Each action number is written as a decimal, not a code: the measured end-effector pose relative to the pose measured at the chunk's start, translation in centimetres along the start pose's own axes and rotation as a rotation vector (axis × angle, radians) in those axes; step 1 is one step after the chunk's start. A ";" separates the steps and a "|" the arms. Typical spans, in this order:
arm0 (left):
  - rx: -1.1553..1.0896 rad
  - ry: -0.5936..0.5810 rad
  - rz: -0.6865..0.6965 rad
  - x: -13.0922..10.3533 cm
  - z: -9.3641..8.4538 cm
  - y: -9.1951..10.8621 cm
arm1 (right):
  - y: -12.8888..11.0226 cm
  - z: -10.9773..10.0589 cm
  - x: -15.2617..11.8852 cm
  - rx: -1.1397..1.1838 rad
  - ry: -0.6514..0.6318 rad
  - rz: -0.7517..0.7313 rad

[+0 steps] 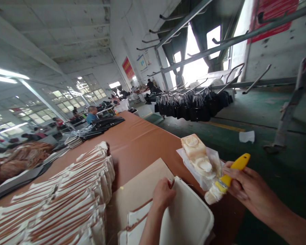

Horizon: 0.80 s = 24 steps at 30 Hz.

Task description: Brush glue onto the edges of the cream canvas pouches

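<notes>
My right hand (244, 183) is closed around a paintbrush (231, 175) with a yellow handle. Its pale, coated bristles point down and left, over the table's right edge. Just behind the brush stands a glue-crusted, cream-coloured container (195, 149) on a white sheet (216, 158). With its fingers pinched, my left hand (164, 192) grips the upper edge of a white panel (190, 214) with rounded corners. Beneath my left forearm lie more white pieces with brown edges (139, 216), on a tan board (148, 173).
Rows of overlapping white pieces with brown edges (63, 200) cover the left of the brown table (142, 136). Black items (104, 126) lie farther back. Right of the table, a metal rack (219, 44) with hooks stands above hanging black pieces (193, 105). A person (92, 115) sits beyond the table.
</notes>
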State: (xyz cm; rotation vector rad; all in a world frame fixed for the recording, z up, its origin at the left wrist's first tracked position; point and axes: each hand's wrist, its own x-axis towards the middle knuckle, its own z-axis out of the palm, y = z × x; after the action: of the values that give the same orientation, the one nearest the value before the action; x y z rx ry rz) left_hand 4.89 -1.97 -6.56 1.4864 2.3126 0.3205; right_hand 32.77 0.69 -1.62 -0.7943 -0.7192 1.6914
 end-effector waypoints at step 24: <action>-0.633 -0.028 0.280 -6.7 -1.2 1.7 | 2.1 5.5 3.9 -0.649 -0.339 -0.420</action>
State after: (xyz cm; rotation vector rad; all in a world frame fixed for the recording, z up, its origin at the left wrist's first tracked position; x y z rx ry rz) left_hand 8.30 -7.33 -3.53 1.4432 1.7281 0.9923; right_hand 26.42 3.57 -0.59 -0.7217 -1.6012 1.2149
